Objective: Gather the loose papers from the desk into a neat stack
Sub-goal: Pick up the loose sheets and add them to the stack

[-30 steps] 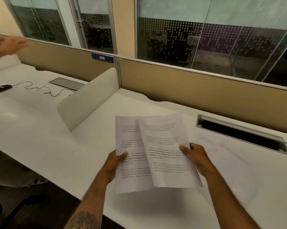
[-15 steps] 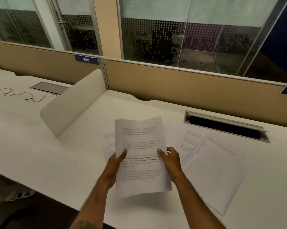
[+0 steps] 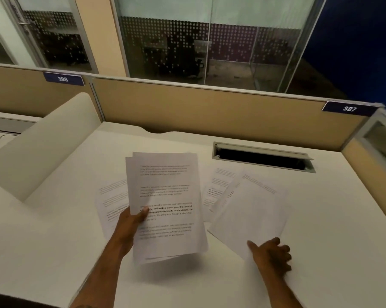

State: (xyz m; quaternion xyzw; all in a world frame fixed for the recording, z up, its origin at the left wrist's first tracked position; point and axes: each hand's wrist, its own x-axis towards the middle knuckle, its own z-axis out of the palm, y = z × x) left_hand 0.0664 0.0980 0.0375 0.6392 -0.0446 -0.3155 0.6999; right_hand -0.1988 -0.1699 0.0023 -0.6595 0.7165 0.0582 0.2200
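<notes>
My left hand (image 3: 129,225) grips a small stack of printed papers (image 3: 165,205) by its left edge and holds it above the white desk (image 3: 54,252). A tilted sheet (image 3: 250,214) lies face down on the desk to the right. My right hand (image 3: 271,255) rests at its near corner, thumb out and fingers curled; whether it grips the sheet I cannot tell. Another printed sheet (image 3: 218,187) lies partly under the tilted one. One more sheet (image 3: 112,203) lies on the desk to the left, partly hidden behind the held stack.
A cream divider panel (image 3: 43,145) leans at the left. An open cable slot (image 3: 263,157) sits in the desk at the back right. A tan partition (image 3: 210,107) with labels 386 and 387 closes off the far edge.
My right hand let go of the stack and moved right and down to the tilted sheet's near corner. The stack now hangs in my left hand alone. The view shifted right.
</notes>
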